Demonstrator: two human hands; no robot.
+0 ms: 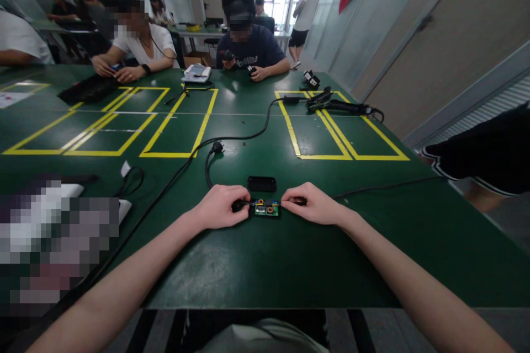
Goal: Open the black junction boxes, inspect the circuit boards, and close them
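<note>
A small green circuit board [266, 210] with copper coils lies in the near middle of the table, apparently in a black casing half. At its left side my left hand [226, 207] pinches a black cable end. My right hand [312, 204] closes its fingertips on another black cable [346, 194] at the board's right side, which trails off to the right. Blue and yellow wires show at both ends of the board. Just behind it sits a black plastic cover [261, 183]. A black power plug [216, 147] rests farther back, its cord running toward my left hand.
Yellow tape outlines mark the green table [248, 265]. A long black cable [232, 137] crosses it to a dark tool-like item [339, 106] at the back right. Blurred flat items [62, 242] lie at the left. Several people sit across the table; someone stands at the right edge.
</note>
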